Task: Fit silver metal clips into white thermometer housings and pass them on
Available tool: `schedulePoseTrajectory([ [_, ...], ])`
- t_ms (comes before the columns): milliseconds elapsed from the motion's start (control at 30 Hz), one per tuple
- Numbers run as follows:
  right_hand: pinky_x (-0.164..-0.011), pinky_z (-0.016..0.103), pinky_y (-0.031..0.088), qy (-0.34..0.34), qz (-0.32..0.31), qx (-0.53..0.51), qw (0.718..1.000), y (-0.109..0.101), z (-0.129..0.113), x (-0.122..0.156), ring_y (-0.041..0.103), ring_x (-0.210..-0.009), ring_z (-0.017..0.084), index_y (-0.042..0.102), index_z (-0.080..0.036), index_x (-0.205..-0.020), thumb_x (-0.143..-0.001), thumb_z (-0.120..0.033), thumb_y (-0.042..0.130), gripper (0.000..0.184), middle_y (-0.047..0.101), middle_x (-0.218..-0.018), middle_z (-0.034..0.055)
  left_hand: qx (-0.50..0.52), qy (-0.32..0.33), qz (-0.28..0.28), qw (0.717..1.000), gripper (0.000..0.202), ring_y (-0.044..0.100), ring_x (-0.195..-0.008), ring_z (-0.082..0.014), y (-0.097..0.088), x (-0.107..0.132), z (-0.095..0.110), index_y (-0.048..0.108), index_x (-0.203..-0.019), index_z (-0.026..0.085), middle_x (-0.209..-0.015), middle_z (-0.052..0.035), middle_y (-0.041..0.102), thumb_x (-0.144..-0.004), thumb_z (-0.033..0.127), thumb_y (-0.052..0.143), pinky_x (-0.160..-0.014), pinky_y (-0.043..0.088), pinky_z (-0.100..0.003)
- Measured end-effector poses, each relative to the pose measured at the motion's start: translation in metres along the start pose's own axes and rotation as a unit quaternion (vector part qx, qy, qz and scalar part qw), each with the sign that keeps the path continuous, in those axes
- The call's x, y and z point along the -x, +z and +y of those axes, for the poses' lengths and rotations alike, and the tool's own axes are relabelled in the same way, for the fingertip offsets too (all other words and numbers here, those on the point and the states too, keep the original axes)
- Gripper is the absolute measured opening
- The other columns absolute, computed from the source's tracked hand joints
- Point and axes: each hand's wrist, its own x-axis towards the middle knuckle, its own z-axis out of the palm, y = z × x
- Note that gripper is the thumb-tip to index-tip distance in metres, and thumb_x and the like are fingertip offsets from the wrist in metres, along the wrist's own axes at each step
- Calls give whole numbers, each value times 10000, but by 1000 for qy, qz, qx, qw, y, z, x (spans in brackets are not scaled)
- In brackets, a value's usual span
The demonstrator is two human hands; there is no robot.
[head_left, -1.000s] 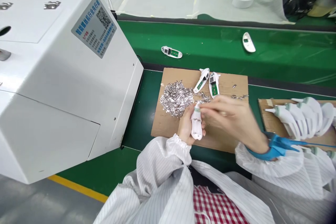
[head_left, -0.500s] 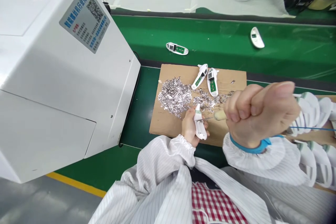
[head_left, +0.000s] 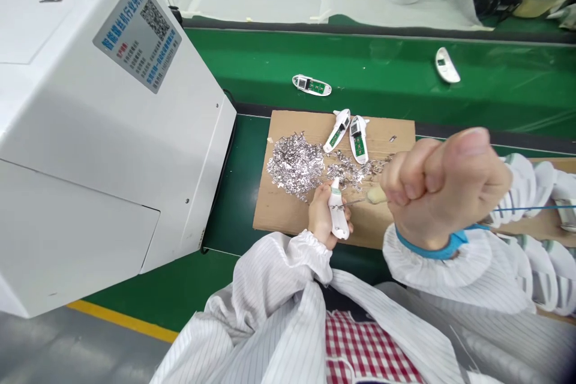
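Observation:
My left hand [head_left: 320,216] is closed round a small white plastic device shell [head_left: 337,215], held upright over the cardboard sheet [head_left: 279,210]. My right hand [head_left: 443,183] is a raised fist gripping a wooden-handled screwdriver [head_left: 374,195]; its thin metal shaft points left and meets the shell. A heap of small shiny metal clips [head_left: 294,163] lies on the cardboard just beyond my left hand. Two open shells with green circuit boards [head_left: 348,132] rest at the cardboard's far edge.
A big white machine housing [head_left: 103,120] fills the left. Two more shells [head_left: 311,84] [head_left: 447,65] lie on the green conveyor belt [head_left: 382,81]. A row of white shells [head_left: 535,180] is stacked on cardboard at the right. A blue cord [head_left: 531,209] runs from my right wrist strap.
One second ago my right hand was low, fingers at the shell's tip. It has since risen into a fist holding the screwdriver against the shell. The left hand stayed put.

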Motion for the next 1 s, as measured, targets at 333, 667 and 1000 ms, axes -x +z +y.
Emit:
schedulePoseTrajectory([
  [333, -313, 266, 261, 12, -2, 10, 1000, 0, 4, 8, 274, -332, 91, 383, -237, -509, -929, -384, 534, 470, 299, -427, -50, 0, 19, 0, 1000, 182, 435, -344, -89, 0, -3, -2, 447, -1032, 244, -610, 54, 499, -915, 382, 470, -313, 318, -154],
  [667, -621, 296, 473, 49, -124, 443, 887, -10, 77, -124, 609, -689, 153, 577, -189, -799, -958, -423, 485, 298, 633, -744, 43, -37, 6, -20, 999, 319, 424, -352, -74, -6, 12, 12, 443, -925, 226, -657, 59, 521, -787, 426, 650, -288, 345, -186],
  [1000, -820, 366, 553, 148, -375, 611, 681, 29, 93, -178, 635, -970, 182, 614, -173, -1156, -928, -362, 593, 297, 635, -1136, 75, -186, 197, 92, 958, 499, 593, -460, -135, -22, -7, 77, 579, -1064, 196, -681, -11, 672, -667, 375, 823, -430, 488, -234],
])
